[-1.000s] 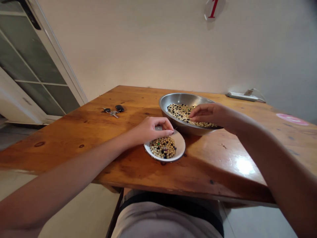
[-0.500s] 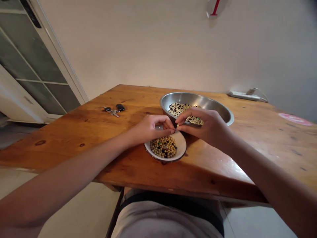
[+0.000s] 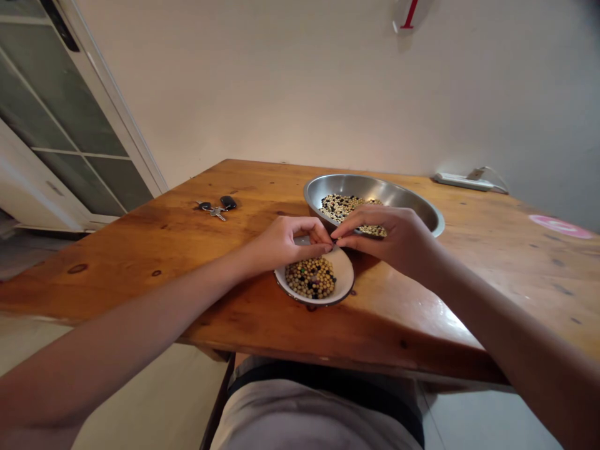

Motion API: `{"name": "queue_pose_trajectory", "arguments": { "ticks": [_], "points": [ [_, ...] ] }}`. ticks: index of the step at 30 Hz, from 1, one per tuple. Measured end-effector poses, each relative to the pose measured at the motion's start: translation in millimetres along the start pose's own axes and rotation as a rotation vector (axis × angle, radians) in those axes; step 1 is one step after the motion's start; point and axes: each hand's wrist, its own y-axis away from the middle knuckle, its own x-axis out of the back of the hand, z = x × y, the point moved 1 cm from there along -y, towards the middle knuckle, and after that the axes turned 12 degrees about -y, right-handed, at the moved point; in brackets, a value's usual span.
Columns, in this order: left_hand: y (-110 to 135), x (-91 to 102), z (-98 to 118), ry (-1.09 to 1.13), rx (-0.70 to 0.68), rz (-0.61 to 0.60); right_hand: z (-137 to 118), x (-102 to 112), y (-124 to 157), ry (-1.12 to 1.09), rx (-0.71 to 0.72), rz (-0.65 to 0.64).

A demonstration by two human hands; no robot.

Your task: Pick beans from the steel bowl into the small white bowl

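Note:
Over the back rim of a small white bowl (image 3: 345, 275), my left hand (image 3: 300, 240) is closed in a pinch. What sits between its fingertips is too small to make out. My right hand (image 3: 387, 231) meets it from the right, thumb and forefinger pinched on what looks like a small bead, mostly hidden by the fingers. The fingertips of both hands almost touch. Yellow and black beads (image 3: 309, 279), with a green one among them, lie in the bowl. Behind my right hand stands a steel basin (image 3: 424, 209) holding more yellow and black beads (image 3: 340, 205), partly covered by that hand.
A bunch of keys (image 3: 216, 211) with black fobs lies on the wooden table (image 3: 187, 244) at the left. Near the wall, a white power strip (image 3: 469, 181) has a plug and cable. A pink round sticker (image 3: 560, 226) is on the table's right side.
My right fingertips have moved slightly left, closer to my left ones. The pale bead seen between the right fingers is now mostly covered. My left hand has hardly moved.

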Motion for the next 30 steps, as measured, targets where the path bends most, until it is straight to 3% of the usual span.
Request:
{"name": "queue_pose_trajectory", "arguments": {
  "ticks": [30],
  "points": [
    [0.7,0.2,0.0,0.01,0.011,-0.004,-1.0,1.8,1.0,-0.037,-0.131,-0.005]
  ]
}}
